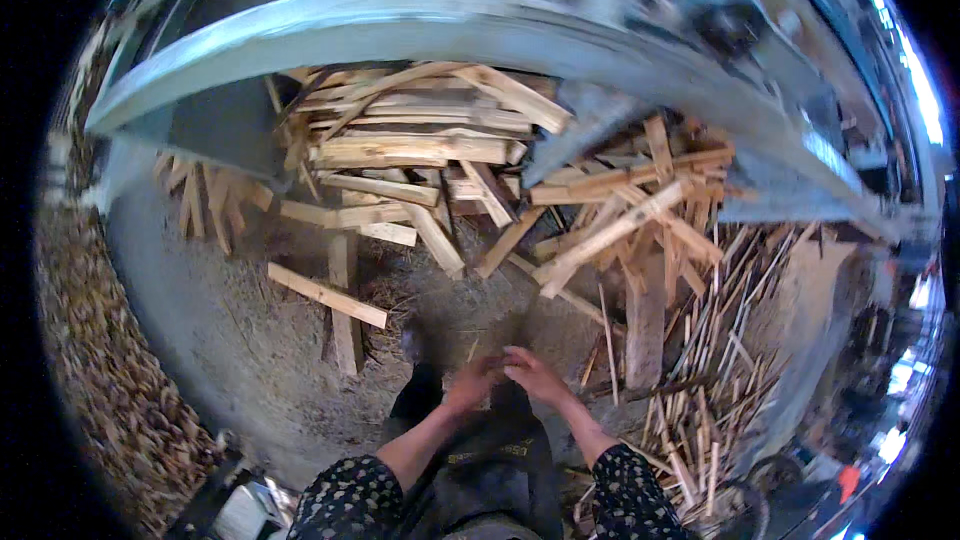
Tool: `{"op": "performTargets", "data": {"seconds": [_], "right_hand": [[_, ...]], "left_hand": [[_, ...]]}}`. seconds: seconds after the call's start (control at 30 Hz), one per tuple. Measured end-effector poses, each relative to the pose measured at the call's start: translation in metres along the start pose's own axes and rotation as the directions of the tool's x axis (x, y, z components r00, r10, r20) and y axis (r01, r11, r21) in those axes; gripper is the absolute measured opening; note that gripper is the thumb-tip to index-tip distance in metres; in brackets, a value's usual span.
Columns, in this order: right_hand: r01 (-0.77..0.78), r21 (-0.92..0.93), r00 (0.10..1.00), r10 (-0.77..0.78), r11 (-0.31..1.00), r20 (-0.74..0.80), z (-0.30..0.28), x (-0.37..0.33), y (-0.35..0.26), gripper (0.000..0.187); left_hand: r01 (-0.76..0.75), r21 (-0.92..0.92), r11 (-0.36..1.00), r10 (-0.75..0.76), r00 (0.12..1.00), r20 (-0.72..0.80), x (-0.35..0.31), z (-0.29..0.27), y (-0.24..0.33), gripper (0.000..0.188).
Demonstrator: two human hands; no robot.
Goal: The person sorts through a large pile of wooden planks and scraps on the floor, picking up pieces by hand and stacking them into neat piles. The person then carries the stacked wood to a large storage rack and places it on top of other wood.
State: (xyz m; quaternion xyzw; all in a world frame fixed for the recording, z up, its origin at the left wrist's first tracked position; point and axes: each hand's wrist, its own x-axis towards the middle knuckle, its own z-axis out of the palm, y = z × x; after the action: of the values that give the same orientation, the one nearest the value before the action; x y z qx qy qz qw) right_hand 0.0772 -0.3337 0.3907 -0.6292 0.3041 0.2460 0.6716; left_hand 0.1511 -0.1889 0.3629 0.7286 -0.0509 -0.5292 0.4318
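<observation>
Garment (480, 490) bore yellow lettering (515, 450) | left hand (474, 382), right hand (536, 377) were near, fingers loosely bent, hold could not be told | wood pieces (420, 149) lay far

Here are the hands, left hand (475, 383) and right hand (536, 378), close together over the apron (490, 470), the left one blurred! Far side, planks (420, 150) heap up under a metal frame (400, 25). Right, a crossed stack of slats (620, 230), thin sticks (690, 430) nearer. Left, one lone board (325, 295) lies over a beam (346, 340), bark chips (120, 380) beyond it at far left!
</observation>
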Motion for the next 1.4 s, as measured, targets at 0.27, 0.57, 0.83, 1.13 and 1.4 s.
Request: {"op": "performTargets", "data": {"seconds": [0.27, 0.57, 0.83, 1.13, 1.4], "right_hand": [[-0.142, -0.101, 0.984, 0.13, 0.985, -0.119, 0.006, 0.059, -0.061, 0.041], [-0.023, -0.956, 0.651, -0.73, -0.294, 0.209, -0.029, 0.261, -0.347, 0.065], [-0.035, -0.83, 0.821, -0.49, -0.556, 0.294, -0.036, 0.377, -0.364, 0.053], [0.238, -0.918, 0.969, -0.009, 0.318, 0.248, 0.034, 0.319, -0.305, 0.025], [-0.068, -0.946, 0.915, 0.397, 0.319, 0.068, -0.108, 0.015, -0.129, 0.045]], "left_hand": [[0.061, -0.423, 0.904, -0.192, 0.942, -0.275, -0.03, -0.121, -0.033, 0.033], [-0.145, -0.824, 0.547, -0.34, 0.862, -0.377, 0.03, -0.167, -0.053, 0.025], [-0.156, -0.916, 0.371, -0.427, 0.847, -0.317, 0.058, -0.082, -0.072, 0.021], [-0.099, -0.939, 0.33, -0.422, 0.874, -0.241, 0.041, -0.084, -0.025, 0.026], [-0.102, -0.948, 0.301, -0.39, 0.894, -0.22, 0.015, -0.102, -0.021, 0.024]]}}
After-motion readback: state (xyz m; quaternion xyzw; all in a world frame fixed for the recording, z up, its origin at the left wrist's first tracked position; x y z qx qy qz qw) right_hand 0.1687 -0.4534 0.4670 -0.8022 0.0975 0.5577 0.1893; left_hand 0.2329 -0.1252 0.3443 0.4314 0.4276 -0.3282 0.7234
